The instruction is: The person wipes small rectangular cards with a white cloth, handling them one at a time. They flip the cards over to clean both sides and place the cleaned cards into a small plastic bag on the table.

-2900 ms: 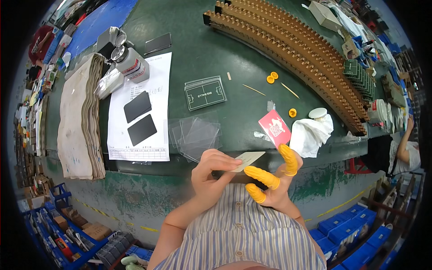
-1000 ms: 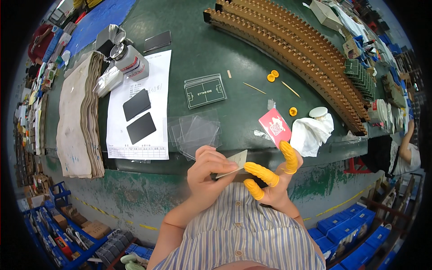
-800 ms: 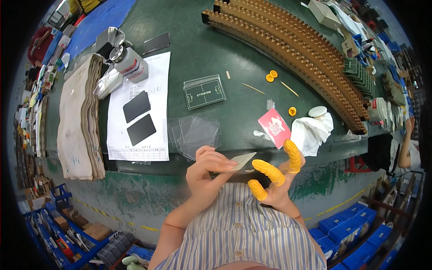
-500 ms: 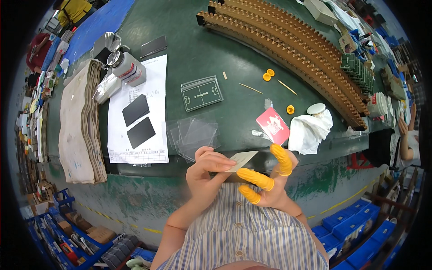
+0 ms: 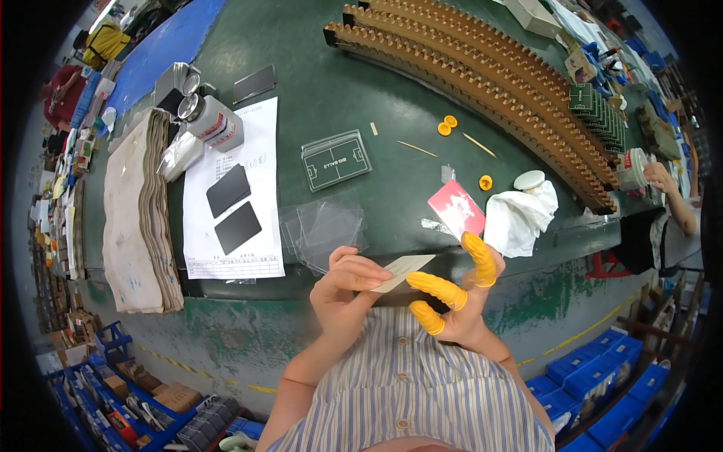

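Observation:
My left hand (image 5: 346, 290) pinches a small pale rectangular card (image 5: 403, 271) at its near end, just in front of the table edge. My right hand (image 5: 456, 301) wears yellow finger cots on three fingers and is spread open beside the card, its fingertips close under and beside the far end. Whether those fingers touch the card I cannot tell. On the green table (image 5: 331, 90) just beyond lie clear plastic sheets (image 5: 324, 230) and a red card (image 5: 456, 209).
Two black plates (image 5: 233, 207) rest on a printed paper sheet. A green panel (image 5: 337, 158), a white cloth (image 5: 523, 218), yellow rings (image 5: 446, 124) and thin sticks lie on the table. A long brown slotted rack (image 5: 489, 75) runs along the back. A cardboard stack (image 5: 139, 215) lies left. Another person's arm (image 5: 670, 196) is at right.
My hands stay in front of my chest with the card; the right fingers shifted slightly around it and spread. The view tilted a little. Things on the table have not moved.

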`<state>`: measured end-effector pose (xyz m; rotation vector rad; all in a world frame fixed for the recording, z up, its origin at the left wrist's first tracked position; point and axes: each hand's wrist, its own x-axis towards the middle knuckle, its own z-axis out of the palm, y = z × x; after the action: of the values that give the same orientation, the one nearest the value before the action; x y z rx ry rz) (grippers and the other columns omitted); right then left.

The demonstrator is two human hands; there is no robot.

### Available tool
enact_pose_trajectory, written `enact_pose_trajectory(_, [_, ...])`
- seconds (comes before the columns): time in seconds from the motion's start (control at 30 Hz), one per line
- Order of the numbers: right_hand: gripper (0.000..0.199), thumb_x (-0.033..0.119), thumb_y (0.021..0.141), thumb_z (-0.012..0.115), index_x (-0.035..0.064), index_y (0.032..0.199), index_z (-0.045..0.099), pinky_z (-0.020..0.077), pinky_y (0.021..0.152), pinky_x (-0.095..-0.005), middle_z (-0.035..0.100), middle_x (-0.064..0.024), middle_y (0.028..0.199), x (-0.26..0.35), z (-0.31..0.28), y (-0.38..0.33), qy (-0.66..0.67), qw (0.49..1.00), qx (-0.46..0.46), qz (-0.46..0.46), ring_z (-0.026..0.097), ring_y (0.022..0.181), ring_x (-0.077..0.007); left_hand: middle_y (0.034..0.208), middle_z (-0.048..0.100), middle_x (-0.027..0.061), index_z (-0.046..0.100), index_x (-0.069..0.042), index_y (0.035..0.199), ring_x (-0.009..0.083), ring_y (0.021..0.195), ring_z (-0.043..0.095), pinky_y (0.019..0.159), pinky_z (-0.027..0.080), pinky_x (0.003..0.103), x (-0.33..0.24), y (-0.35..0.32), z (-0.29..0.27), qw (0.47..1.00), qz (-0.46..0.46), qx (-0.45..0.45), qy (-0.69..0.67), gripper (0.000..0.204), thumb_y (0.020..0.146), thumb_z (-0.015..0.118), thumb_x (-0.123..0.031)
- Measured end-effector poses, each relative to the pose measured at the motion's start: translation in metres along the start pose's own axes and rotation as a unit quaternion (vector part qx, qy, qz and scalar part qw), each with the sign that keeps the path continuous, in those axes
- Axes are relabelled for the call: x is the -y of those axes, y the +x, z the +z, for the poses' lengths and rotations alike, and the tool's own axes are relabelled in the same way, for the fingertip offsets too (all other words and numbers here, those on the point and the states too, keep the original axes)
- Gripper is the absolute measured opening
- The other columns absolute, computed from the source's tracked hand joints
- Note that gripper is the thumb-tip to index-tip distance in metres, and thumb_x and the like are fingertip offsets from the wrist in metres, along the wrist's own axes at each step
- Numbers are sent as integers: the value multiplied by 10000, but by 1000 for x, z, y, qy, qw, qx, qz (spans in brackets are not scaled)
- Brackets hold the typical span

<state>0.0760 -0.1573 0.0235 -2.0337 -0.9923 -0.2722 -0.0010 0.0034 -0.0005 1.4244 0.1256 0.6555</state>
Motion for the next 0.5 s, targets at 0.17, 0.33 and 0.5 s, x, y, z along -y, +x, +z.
enact_pose_trajectory(0.17, [330, 354, 698, 718, 227, 1002, 707, 293, 934, -396, 409, -137, 1281, 0, 2, 0, 1, 1000, 1, -11, 294, 1114, -312, 876, 690, 75, 591, -94, 759, 161, 862, 625, 1004, 276, 392, 1, 0, 0, 1000, -3, 0, -8, 181, 731, 685, 59])
enact_pose_trajectory(0.33, [324, 352, 695, 724, 239, 998, 709, 297, 935, -390, 411, -121, 1275, 5, 3, 1, 7, 1000, 8, -13, 295, 1115, -302, 873, 690, 74, 597, -95, 743, 162, 859, 628, 1003, 276, 394, 1, -1, 0, 1000, -6, -4, -17, 177, 727, 690, 54])
enact_pose_trajectory(0.5, [345, 358, 700, 726, 257, 1029, 693, 306, 925, -366, 387, -90, 1246, 9, 8, -2, 42, 998, 8, -43, 288, 1119, -285, 871, 689, 79, 598, -93, 738, 171, 859, 628, 990, 294, 397, 2, -2, 0, 1000, -11, -4, -27, 176, 721, 695, 54])
